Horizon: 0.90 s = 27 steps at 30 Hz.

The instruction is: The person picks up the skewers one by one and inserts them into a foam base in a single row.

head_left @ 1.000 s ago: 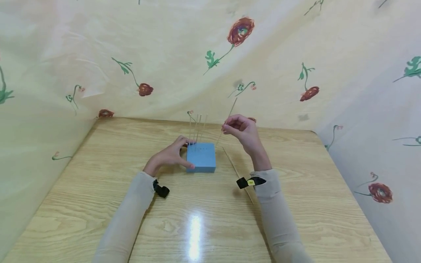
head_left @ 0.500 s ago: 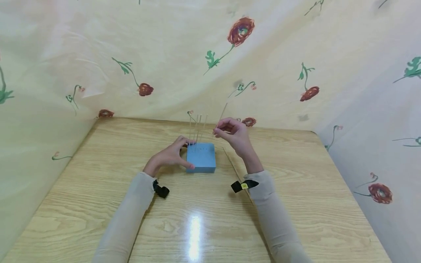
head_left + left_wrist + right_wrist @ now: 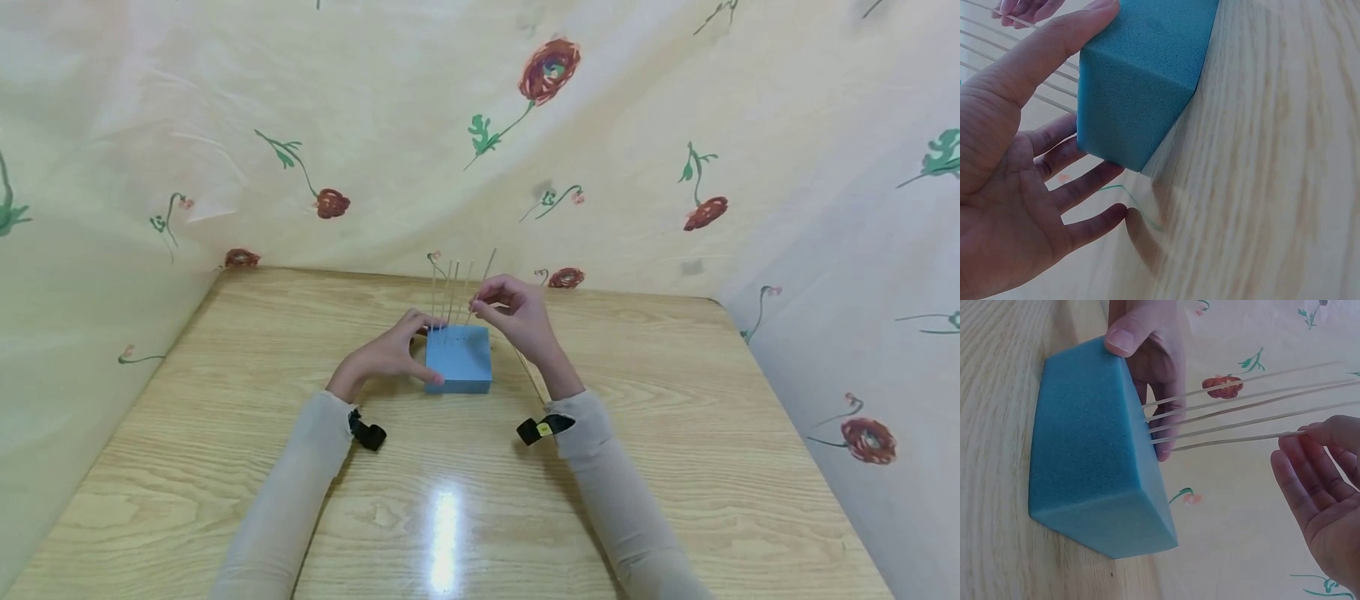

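A blue foam block [image 3: 459, 358] sits on the wooden table, with small dark holes in a row across its top. Several thin wooden skewers [image 3: 1222, 414] stand upright in it, towards its far left. My left hand [image 3: 386, 350] grips the block from the left, thumb at the near corner and fingers spread along the far side. Between thumb and index finger, my right hand [image 3: 521, 321] pinches another skewer [image 3: 1229, 441] above the block's back right. It tilts right, its lower tip right at the foam's top in the right wrist view.
Another skewer [image 3: 531, 373] lies on the table [image 3: 675, 467], partly hidden under the right wrist. A flower-patterned sheet [image 3: 360, 108] rises behind the table and along both sides. Both wrists wear black straps with small cameras.
My right hand has moved left and down, bringing its skewer from beside the block to over its top, by the standing skewers. The left hand and block have stayed put.
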Available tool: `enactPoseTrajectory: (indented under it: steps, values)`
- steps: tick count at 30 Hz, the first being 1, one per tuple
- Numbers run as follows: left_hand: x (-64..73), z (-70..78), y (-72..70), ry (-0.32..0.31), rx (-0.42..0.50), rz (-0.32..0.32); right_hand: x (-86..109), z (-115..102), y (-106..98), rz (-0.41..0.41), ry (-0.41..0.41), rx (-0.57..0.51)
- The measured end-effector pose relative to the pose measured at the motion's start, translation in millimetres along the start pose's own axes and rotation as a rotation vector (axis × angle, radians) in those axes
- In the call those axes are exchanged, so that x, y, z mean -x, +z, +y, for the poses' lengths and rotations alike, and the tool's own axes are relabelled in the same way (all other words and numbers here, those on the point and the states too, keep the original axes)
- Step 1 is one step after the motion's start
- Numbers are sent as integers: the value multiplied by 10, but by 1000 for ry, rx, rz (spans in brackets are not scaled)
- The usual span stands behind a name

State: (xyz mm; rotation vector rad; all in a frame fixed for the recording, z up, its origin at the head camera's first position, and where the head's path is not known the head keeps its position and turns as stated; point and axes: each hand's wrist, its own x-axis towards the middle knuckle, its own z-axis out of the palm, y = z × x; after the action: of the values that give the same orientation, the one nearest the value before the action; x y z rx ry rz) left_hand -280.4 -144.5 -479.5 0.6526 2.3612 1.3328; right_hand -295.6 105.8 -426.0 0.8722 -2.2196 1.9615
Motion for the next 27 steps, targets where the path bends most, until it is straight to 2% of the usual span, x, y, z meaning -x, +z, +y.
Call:
enactPoseTrajectory:
  steps: [8,16,27]
  values:
    - [-5,15,-1,-6,-2,1,-7,13,25,-5,29,9]
    - [-19,10,1,2,-11,0,13,20,42,-6,11,19]
    - [-25,-24,-2,-19,-9,4,9,21,58,-9,1,34]
